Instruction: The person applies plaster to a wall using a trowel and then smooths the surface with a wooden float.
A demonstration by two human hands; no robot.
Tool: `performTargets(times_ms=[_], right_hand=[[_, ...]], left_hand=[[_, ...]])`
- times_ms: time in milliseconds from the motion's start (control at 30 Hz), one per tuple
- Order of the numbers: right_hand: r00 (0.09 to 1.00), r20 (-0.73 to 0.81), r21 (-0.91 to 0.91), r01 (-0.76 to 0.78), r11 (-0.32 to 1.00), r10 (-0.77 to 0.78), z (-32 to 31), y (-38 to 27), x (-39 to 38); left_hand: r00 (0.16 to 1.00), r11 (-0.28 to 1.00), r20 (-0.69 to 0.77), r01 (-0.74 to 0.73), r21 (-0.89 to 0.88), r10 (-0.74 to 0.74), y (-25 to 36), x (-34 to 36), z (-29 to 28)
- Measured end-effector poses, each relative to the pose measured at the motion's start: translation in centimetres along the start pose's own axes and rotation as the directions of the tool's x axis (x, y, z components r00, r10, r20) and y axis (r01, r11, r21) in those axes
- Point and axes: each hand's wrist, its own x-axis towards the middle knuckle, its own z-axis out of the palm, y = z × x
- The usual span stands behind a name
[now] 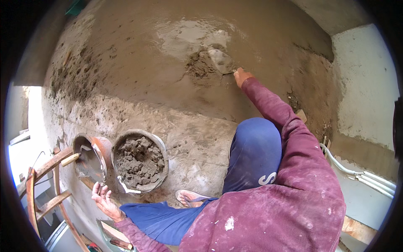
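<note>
The smooth mortar layer shines in patches, the trowel blade looks smeared, the bucketed clumps rough and matt.

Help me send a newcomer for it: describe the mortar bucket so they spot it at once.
Start at the person's blue trousers, then look left across the pale floor, beyond the left hand. Of the side-by-side pair there, the mortar bucket is the right-hand one. It holds lumpy brown mortar, unlike the orange bucket beside it.
</note>
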Motion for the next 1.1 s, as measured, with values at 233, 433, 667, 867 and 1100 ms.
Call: performTargets(times_ms=[233,433,667,867,1100], right_hand=[[0.956,0.165,0.517,-0.293,0.804,0.243,4.5,-1.3,3.0],[0.985,0.16,0.143,0.038,0.989,-0.061,2.6,-0.8,-4.7],[0.996,-0.062,0.057,-0.057,0.997,0.061,-1.6,1.9,4.1],[0.995,0.094,-0.005,-0.04,0.999,0.04,-1.4,-0.2,8.6],[0.919,0.214,0.082,0.321,0.943,-0.332,2.0,-8.3,1.9]], left_hand=[[0.997,0.999,0.063,-0.048,0.021,0.046,-0.2,-0.2,0.1],[0.99,0.987,0.109,-0.107,0.12,0.094,1.1,-0.1,2.5],[0.994,0.989,0.091,-0.065,0.134,0.053,0.1,-0.2,0.8],[0.997,0.995,0.023,-0.073,0.067,0.072,0.5,-1.3,-0.6],[0.99,0.985,0.073,-0.126,0.117,0.118,1.3,-0.3,2.5]])
